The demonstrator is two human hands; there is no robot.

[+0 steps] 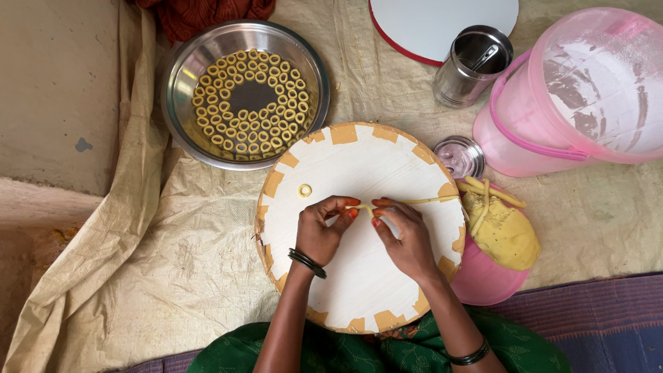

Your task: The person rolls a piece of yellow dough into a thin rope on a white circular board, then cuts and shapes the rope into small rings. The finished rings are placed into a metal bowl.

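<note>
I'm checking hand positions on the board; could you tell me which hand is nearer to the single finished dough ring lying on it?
Left. The left hand is just below and right of the dough ring, a short gap apart. The right hand lies farther right, beyond the left, pinching the dough strip.

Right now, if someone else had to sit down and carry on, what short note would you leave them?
Left hand and right hand: fingertips together, pinching the end of a thin dough rope on the round white board.
Rope runs right to the dough lump on the pink bowl.
Done: one ring on the board; many rings fill the steel plate in circles.
Left: much dough not yet shaped.
</note>
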